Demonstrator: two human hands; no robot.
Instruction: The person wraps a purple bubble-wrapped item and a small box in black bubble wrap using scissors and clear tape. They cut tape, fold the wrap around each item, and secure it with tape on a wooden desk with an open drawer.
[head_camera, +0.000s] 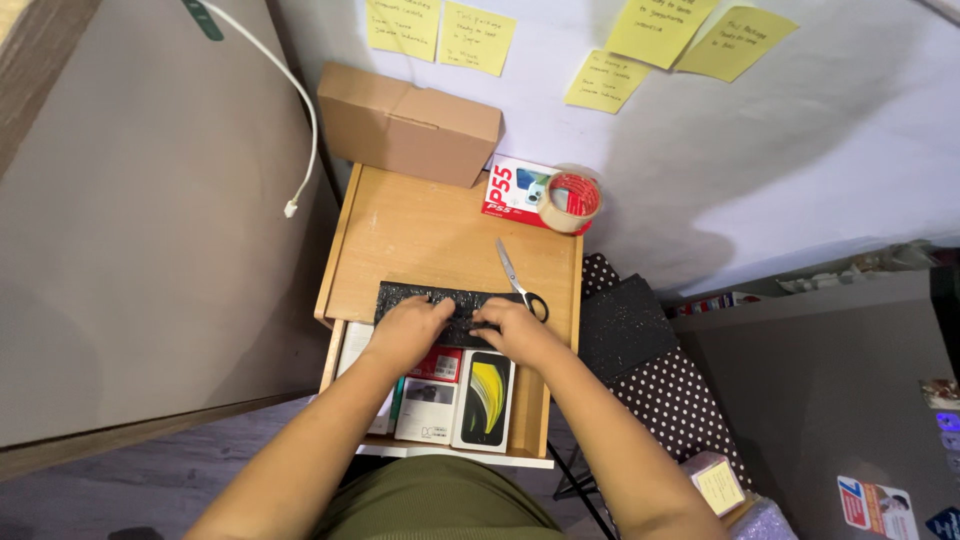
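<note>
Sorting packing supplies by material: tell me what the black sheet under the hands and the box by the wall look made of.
Black sheet: seemingly foam or bubble padding, matte, speckled texture. Box: brown cardboard, dull finish, folded flap seams.

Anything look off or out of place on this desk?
Nothing spilled or broken. Two small things: the cardboard box sits skewed, overhanging the desk's back-left corner, and the tape roll rests on top of a red phone box. Both hands, left and right, press on a black foam sheet; scissors lie beside it.

White wall (760, 150) with yellow sticky notes (478, 38); small wooden desk (420, 235); grey floor (90, 490).
</note>
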